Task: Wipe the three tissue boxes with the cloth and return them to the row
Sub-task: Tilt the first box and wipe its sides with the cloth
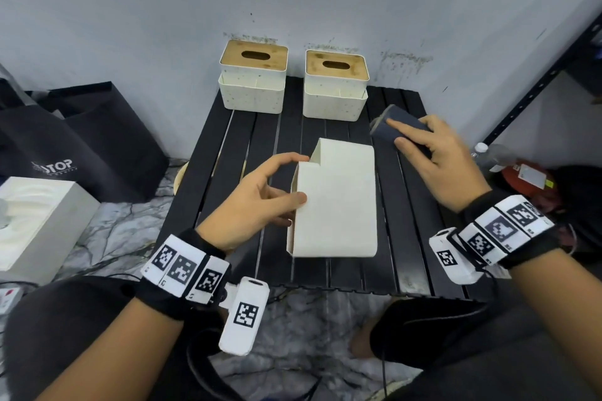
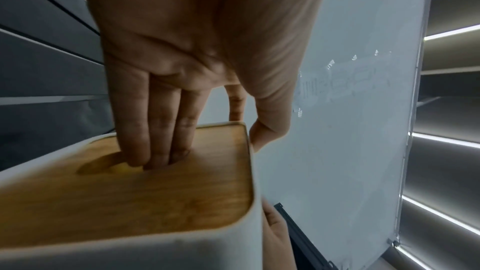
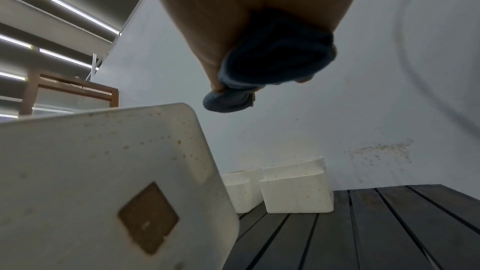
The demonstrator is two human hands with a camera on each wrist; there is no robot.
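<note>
1. Row: 2 tissue boxes stand upright at the back of the counter, against the wall. The left box and the right box sit side by side with a gap between them, wooden lids up.
2. Third box: out of the row, at mid-counter, tipped on its side so a plain white face looks up. Right wrist view shows its base with a brown square label, raised off the slats at that end.
3. Left hand: grips the third box. Left wrist view shows fingers hooked into the oval slot of the wooden lid, thumb on the adjacent white face.
4. Right hand: closed around the folded dark blue cloth, held to the right of the third box and apart from it. No contact with any box at this moment.
5. Progress, judged: mid-task, third box in hand. Cannot tell which faces of it are wiped; specks show on its base side.
6. The 2 back boxes also look speckled, which may be the finish. Cannot tell whether either is already wiped.
7. Left, at minimum: finish wiping the held box, set it upright, return it to the row, probably to the open space beside the 2 others.
</note>
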